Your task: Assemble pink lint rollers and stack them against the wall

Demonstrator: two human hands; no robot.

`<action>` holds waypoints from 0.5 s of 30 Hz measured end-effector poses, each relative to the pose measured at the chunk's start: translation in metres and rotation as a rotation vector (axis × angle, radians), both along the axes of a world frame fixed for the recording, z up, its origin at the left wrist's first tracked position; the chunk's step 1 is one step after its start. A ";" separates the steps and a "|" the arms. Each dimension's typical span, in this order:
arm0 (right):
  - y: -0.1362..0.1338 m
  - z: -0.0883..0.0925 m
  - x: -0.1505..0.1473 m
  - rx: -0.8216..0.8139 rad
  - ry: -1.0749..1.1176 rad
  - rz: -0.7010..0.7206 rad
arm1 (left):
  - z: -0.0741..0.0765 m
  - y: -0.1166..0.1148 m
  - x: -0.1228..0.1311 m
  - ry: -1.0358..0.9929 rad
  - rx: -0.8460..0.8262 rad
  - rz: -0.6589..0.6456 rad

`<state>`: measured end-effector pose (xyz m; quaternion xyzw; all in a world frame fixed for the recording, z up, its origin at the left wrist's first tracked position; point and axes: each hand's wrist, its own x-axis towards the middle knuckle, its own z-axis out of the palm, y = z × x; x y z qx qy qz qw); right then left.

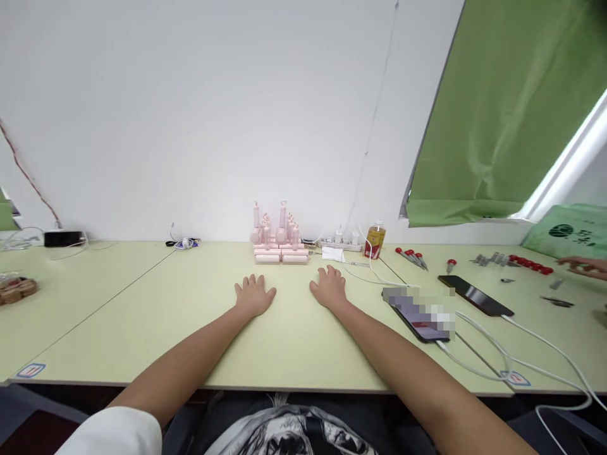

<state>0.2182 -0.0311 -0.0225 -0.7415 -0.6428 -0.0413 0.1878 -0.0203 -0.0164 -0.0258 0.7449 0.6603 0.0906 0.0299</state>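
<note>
My left hand point(254, 296) rests palm down on the pale yellow-green table point(289, 341), its fingers spread and nothing in it. To its right, my right hand point(329, 287) also lies on the tabletop with fingers apart, slightly curled and holding nothing. Beyond both hands, against the wall, several pink cylindrical items point(281, 253) are stacked in rows, and some stand upright on top with small loops at their ends. What exactly these pink items are I cannot tell. A piece of white paper point(333, 254) lies just past my right hand.
Right of my right arm lie a phone point(420, 319) and a darker phone point(475, 296), both with white cables. A bottle of yellow liquid point(375, 240) stands near a power strip point(342, 244). Red-knobbed metal parts point(412, 258) lie farther right, near another person's hand point(585, 265).
</note>
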 end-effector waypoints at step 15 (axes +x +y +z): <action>0.008 0.002 0.010 0.137 -0.035 -0.114 | 0.002 0.011 0.002 -0.026 -0.041 -0.069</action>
